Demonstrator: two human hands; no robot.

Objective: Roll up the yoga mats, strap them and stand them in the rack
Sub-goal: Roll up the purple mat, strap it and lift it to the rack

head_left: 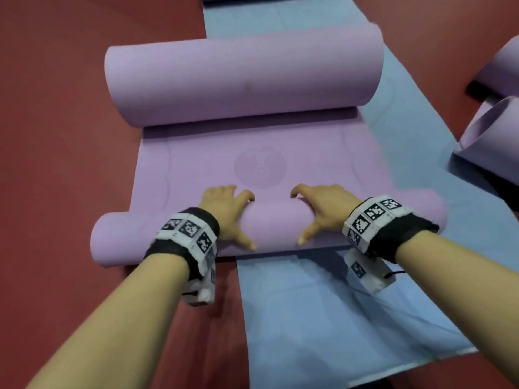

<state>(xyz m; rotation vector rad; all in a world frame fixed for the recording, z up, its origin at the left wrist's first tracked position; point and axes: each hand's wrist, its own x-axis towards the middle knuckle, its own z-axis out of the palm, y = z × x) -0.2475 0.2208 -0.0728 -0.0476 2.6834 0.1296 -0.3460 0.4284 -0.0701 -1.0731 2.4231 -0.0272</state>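
A purple yoga mat [196, 164] lies across a blue mat [309, 304] on the floor. Its near end is wound into a thin roll [276, 223], and its far end forms a thick roll [241, 80]. Between the two rolls a flat stretch with a round emblem shows. My left hand [229, 213] and my right hand [323, 211] both sit on the middle of the thin roll. On each hand the fingers curl over the roll's far side and the thumb lies on its near side. Both wrists wear bands with black-and-white markers.
Red floor [70, 150] surrounds the mats on the left and at the far right. Two more purple mats lie at the right edge, one loosely curled [488, 136] and another [505, 63] behind it. The blue mat runs on towards me and away past the thick roll.
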